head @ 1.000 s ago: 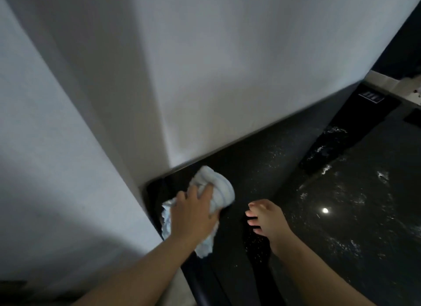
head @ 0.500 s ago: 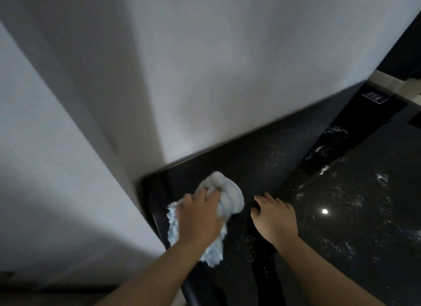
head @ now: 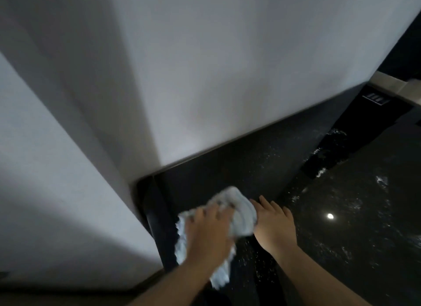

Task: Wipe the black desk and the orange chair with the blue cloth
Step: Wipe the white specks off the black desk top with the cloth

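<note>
Black desk (head: 227, 169), cloth (head: 242, 213) beneath left hand (head: 207, 231)

A white wall (head: 227, 66) is seen filling the upper part of the view, lit most brightly near its lower edge. A second white wall face (head: 52, 180) is set at the left, and a band of shadow (head: 95, 100) is cast where the two meet. At the upper right a pale beige ledge (head: 394, 83) is glimpsed, blurred, with a small dark plate (head: 374, 99) marked by pale bars just below it.
</note>
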Available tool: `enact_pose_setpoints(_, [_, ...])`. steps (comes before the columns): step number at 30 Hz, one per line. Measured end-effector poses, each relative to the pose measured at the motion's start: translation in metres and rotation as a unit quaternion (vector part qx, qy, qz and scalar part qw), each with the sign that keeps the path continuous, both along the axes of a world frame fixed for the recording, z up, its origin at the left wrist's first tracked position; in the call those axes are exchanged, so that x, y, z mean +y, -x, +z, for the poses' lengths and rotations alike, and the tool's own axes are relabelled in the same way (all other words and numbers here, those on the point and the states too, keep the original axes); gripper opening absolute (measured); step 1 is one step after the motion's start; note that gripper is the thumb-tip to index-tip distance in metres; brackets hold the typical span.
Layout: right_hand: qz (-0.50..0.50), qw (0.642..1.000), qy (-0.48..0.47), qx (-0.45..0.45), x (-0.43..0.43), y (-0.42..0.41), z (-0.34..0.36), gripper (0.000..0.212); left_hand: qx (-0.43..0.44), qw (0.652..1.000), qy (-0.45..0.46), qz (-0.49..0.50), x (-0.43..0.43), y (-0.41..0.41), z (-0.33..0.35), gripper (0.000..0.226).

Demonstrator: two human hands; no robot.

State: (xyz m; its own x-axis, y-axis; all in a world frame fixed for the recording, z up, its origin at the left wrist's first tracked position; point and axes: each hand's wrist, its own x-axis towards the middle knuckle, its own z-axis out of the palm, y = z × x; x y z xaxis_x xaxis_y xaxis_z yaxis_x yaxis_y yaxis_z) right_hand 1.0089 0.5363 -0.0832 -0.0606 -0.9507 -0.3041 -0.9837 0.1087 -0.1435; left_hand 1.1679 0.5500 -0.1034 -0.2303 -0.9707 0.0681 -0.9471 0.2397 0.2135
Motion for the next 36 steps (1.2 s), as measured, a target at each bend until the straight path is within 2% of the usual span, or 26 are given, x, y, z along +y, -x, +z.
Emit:
enact_pose_setpoints(2, [0.012,1.0,0.003,0.008,0.003,0.0,-0.001,0.058,0.021,0.998,0.003,-0.054,0.001,-0.001,-0.001,0.062])
enact_pose_setpoints(3, [0.01,1.0,0.006,0.004,0.004,0.001,-0.001,0.057,0.016,0.999,-0.01,-0.05,-0.013,-0.009,0.0,0.063])
enact_pose_setpoints(5, [0.004,1.0,0.004,-0.007,0.002,0.002,0.001,0.057,0.002,0.998,-0.042,0.053,-0.051,-0.032,0.005,0.059])
enact_pose_setpoints(7, [0.003,1.0,-0.004,-0.009,-0.001,0.002,0.004,0.058,0.01,0.973,-0.08,0.218,-0.089,-0.049,0.02,0.056])
enact_pose_setpoints(9, [0.001,1.0,-0.009,-0.016,-0.003,0.001,0.006,0.058,0.007,0.954,-0.087,0.288,-0.103,-0.046,0.027,0.055])
enact_pose_setpoints(11, [0.001,1.0,-0.008,-0.016,-0.003,0.001,0.005,0.058,0.006,0.967,-0.072,0.245,-0.086,-0.028,0.021,0.052])
enact_pose_setpoints(13, [0.007,1.0,-0.001,-0.019,-0.001,0.003,0.003,0.057,-0.001,0.996,-0.028,0.087,-0.048,-0.007,0.005,0.054])
enact_pose_setpoints(14, [0.009,1.0,0.008,-0.021,0.0,0.004,0.002,0.056,-0.007,1.0,-0.015,0.01,-0.034,-0.002,-0.001,0.058])
enact_pose_setpoints(16, [0.011,0.999,0.025,-0.021,0.002,0.005,0.002,0.056,0.006,0.999,-0.009,-0.036,-0.045,-0.008,-0.003,0.062])
enact_pose_setpoints(18, [0.0,0.999,0.031,-0.034,0.0,0.006,0.003,0.056,-0.005,0.998,-0.021,0.055,-0.075,-0.022,0.003,0.058])
enact_pose_setpoints(21, [-0.008,0.998,0.041,-0.041,-0.007,0.008,0.004,0.055,0.011,0.971,-0.054,0.235,-0.112,-0.033,0.015,0.056])
enact_pose_setpoints(23, [-0.011,0.998,0.051,-0.04,-0.008,0.007,0.002,0.054,-0.02,0.957,-0.07,0.279,-0.12,-0.018,0.018,0.057])
enact_pose_setpoints(25, [-0.023,0.997,0.06,-0.05,-0.007,0.006,-0.002,0.053,0.0,0.964,-0.074,0.255,-0.114,0.004,0.022,0.054])
enact_pose_setpoints(28, [-0.027,0.994,0.088,-0.054,-0.007,0.01,-0.007,0.05,0.001,0.998,-0.032,0.055,-0.085,0.03,0.009,0.054])
enact_pose_setpoints(30, [-0.03,0.992,0.103,-0.061,-0.007,0.012,-0.008,0.048,-0.003,1.0,-0.026,-0.01,-0.079,0.03,0.003,0.059])
enact_pose_setpoints(32, [-0.034,0.992,0.103,-0.071,-0.005,0.013,-0.01,0.049,0.006,0.998,-0.049,0.04,-0.103,0.023,0.007,0.059])
enact_pose_setpoints(36, [-0.021,0.992,0.101,-0.077,-0.003,0.013,-0.014,0.05,0.0,0.966,-0.091,0.242,-0.165,0.005,0.023,0.065])
